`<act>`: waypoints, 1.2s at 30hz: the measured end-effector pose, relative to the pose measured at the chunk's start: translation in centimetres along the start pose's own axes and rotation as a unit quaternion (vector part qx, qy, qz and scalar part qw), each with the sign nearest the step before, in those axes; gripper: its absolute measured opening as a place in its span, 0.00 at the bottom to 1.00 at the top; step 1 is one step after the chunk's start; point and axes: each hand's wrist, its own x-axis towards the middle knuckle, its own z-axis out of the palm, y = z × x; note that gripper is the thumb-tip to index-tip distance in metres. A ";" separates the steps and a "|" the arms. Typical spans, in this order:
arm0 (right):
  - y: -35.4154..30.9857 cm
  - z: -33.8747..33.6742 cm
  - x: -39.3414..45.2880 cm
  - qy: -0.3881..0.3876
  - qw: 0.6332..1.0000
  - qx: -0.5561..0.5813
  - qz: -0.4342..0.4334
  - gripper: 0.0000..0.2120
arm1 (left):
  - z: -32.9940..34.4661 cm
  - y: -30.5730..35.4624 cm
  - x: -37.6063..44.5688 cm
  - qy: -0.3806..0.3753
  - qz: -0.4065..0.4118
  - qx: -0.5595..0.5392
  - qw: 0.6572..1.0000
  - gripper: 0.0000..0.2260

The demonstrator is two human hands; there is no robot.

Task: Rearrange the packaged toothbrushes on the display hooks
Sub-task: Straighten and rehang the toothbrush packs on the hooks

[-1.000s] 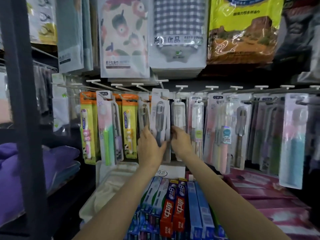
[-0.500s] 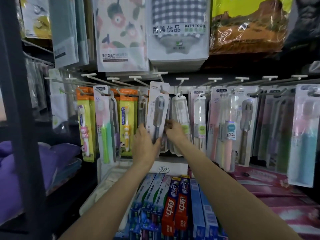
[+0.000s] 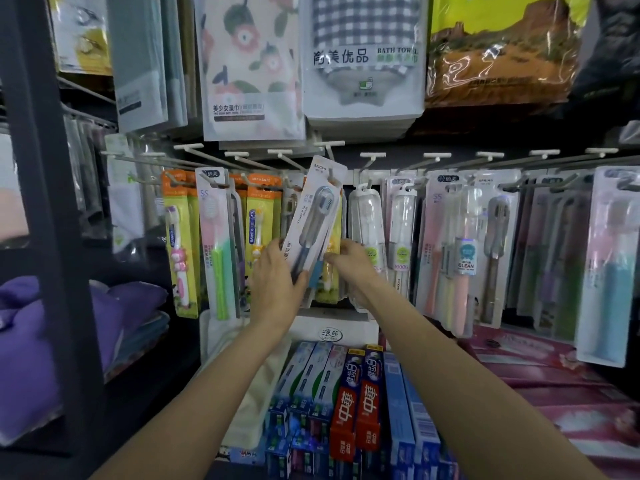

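we see two bare hands raised to the row of display hooks point(image 3: 372, 156). our left hand point(image 3: 277, 278) grips one white toothbrush pack point(image 3: 313, 223) low down, thumb curled across its front and the fingers point(image 3: 273, 245) wrapped behind; the pack tilts with its top leaning right, and its top edge sits at a hook near the middle of the row. whether it hangs on that hook we cannot tell. our right hand point(image 3: 353, 265) is just right of it, fingers curled in, pinching the lower edge of the packs behind; exactly which pack it holds is hidden.

left of the held pack we count two orange-and-yellow child toothbrush packs point(image 3: 180, 247), with one pink-and-green pack point(image 3: 214, 247) hanging between them. right of it hang two clear tube packs point(image 3: 369, 233) side by side, then one pack with a blue clean label point(image 3: 465, 258), and at the far right one large pack with a blue handle point(image 3: 609, 268). the packs between those are too blurred to count.

above the hooks hang one floral towel pack point(image 3: 249, 64), one checked bath towel pack point(image 3: 363, 57) and one orange-and-yellow bag point(image 3: 502, 50). below, nearer to us, stand two red toothpaste boxes point(image 3: 356, 403) side by side, with blue boxes point(image 3: 398, 410) on their right. a purple folded cloth point(image 3: 20, 341) lies on the shelf at the left, behind a dark upright post point(image 3: 45, 202).
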 end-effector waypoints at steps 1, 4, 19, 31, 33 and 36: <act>-0.1 -0.2 -0.3 0.012 1.000 -0.014 -0.001 0.16 | -0.2 0.0 -0.2 -0.001 -0.001 -0.005 1.000 0.27; -0.6 -1.5 -1.5 0.067 0.996 -0.048 -0.022 0.17 | -0.6 0.3 -0.7 -0.008 0.011 -0.017 1.000 0.27; -2.3 -8.6 -6.1 0.051 0.945 -0.316 -0.072 0.20 | -0.1 1.5 -2.0 -0.010 -0.019 -0.077 0.997 0.25; 0.2 -8.2 -11.3 0.034 0.965 -0.153 -0.211 0.23 | -1.4 1.7 -3.5 -0.046 -0.040 -0.062 0.996 0.34; -1.0 -6.8 -10.7 0.022 0.942 -0.219 -0.252 0.24 | -3.3 0.6 -3.4 -0.006 -0.009 -0.027 1.000 0.29; -3.0 -3.4 -9.4 -0.013 0.917 -0.303 -0.261 0.24 | -6.6 -1.5 -2.6 0.049 0.018 0.004 0.999 0.22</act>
